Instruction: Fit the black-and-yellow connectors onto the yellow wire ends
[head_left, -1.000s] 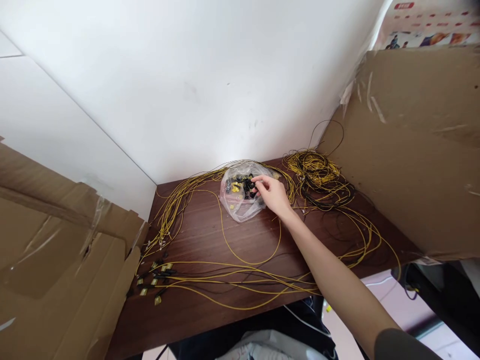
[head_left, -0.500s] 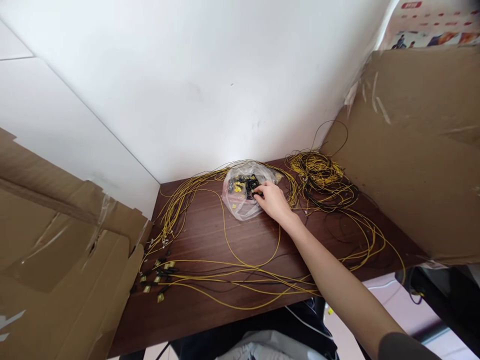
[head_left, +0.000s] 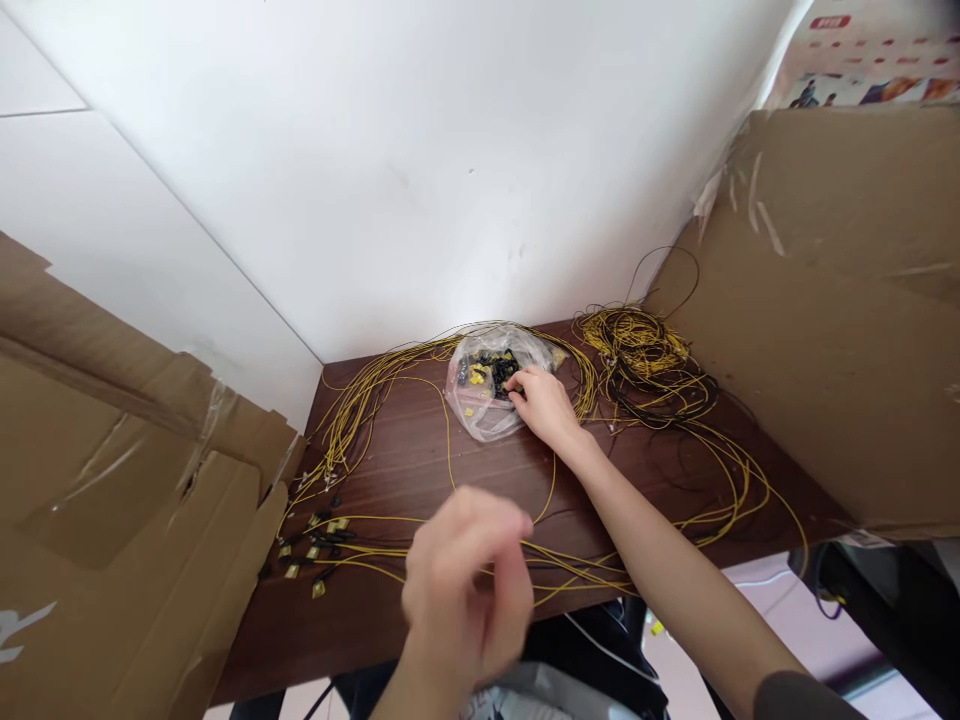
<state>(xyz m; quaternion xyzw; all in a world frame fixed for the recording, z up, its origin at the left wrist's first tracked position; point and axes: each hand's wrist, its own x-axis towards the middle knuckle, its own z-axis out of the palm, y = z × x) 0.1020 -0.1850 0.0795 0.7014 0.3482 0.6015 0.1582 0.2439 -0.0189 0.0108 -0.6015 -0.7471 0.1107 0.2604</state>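
My right hand [head_left: 545, 405] reaches to the back of the dark wooden table [head_left: 420, 470], its fingers pinched inside the mouth of a clear plastic bag [head_left: 487, 395] holding small black and yellow parts. What the fingertips hold is too small to name. My left hand [head_left: 469, 585] hovers blurred above the table's front edge, fingers curled loosely over the yellow wires [head_left: 450, 555]; its grip is smeared by motion.
Long yellow and black wires loop across the table, with connector ends [head_left: 315, 550] bunched at the front left. A tangled coil of wire [head_left: 645, 360] lies at the back right. Cardboard sheets stand at the left [head_left: 127, 500] and right [head_left: 840, 320]. A white wall is behind.
My left hand has come up into view over the table's front. My right hand has stayed at the bag, fingers drawing closer together in its mouth.
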